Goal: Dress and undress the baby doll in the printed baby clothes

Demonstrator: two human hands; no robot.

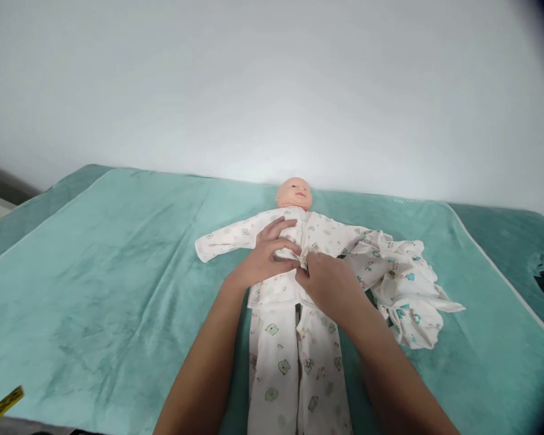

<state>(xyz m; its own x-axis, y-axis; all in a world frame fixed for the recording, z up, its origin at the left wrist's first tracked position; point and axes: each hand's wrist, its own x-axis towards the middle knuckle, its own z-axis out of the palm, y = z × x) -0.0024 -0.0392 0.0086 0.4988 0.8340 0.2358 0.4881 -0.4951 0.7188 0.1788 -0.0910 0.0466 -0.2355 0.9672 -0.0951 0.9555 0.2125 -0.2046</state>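
The person is apparently working on fastening the front of a white, long-sleeved cotton-looking shirt with small printed figures. The shirt is lying spread on a soft teal blanket, just below the pink head of a doll, and white printed trousers are lying below its hem. The right hand is curling its fingers closed and gripping the shirt at the middle opening. The left hand is resting with spread fingers on the chest part; its thumb and forefinger are touching the cloth near this opening, but I cannot tell whether they are pinching it. In my judgement, the next move is calling for keeping both edges together.
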